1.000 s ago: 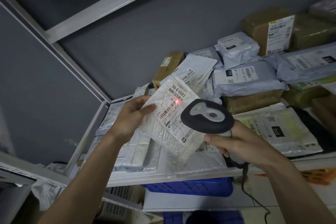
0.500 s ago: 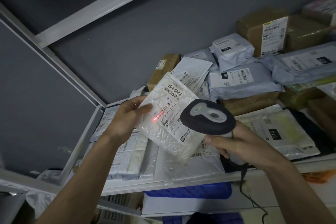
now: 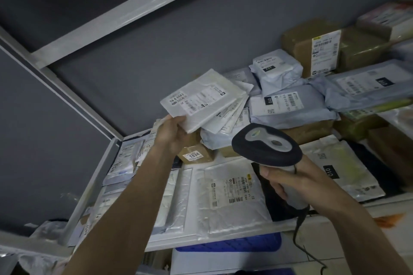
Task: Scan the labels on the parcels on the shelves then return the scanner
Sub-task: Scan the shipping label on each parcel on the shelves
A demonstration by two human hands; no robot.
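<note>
Left hand (image 3: 173, 133) pinches the white padded envelope (image 3: 202, 98) by its near corner, holding it up over the pile at the back of the shelf (image 3: 93, 183). Right hand (image 3: 290, 182) is wrapped round the scanner (image 3: 267, 148) handle, approx. above a flat bag (image 3: 230, 192) (label up). Envelope looks light & floppy, prob. slick; better gripped along an edge.

A small brown box (image 3: 196, 154) at the centre carries a white sticker reading "1834". At 2 o'clock, a grey mailer (image 3: 288, 105) has a black tag reading "010"; the same "010" shows on the mailer (image 3: 366, 83) at 3 o'clock and on the clear bag (image 3: 342, 172) at 4 o'clock. Other label print is too blurred to read.
</note>
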